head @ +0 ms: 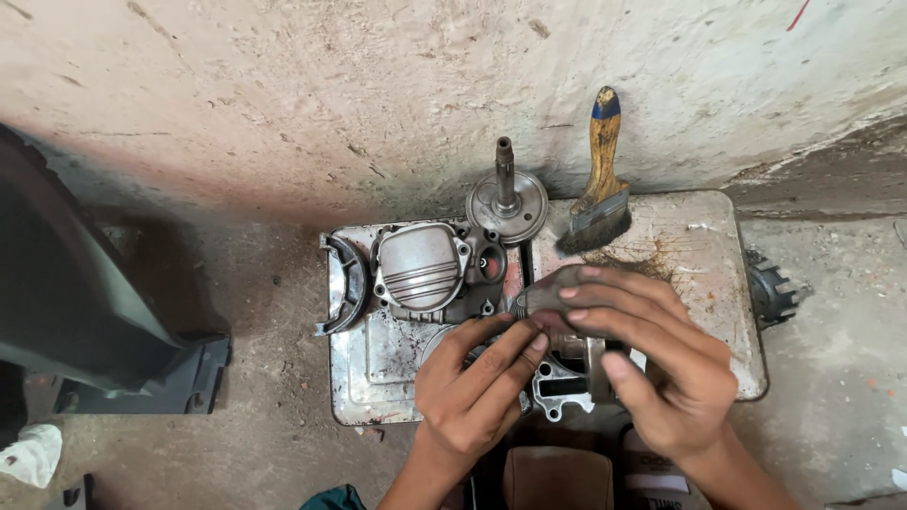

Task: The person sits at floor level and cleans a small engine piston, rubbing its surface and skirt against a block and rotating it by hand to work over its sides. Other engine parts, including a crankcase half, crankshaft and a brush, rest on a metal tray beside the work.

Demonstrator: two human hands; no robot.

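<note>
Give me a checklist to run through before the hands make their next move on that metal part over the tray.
1. Right hand has a grip on the grey metal part: ok, fingers wrap over it.
2. Left hand supports it: ok, fingertips touch its underside.
3. Part held over the metal tray: ok.
4. Paintbrush out of the way: ok, it leans on the wall at the tray's back edge.
5. Engine cover clear of the hands: ok, it lies apart, to the left.
6. Part's hidden face clean: cannot tell.
</note>
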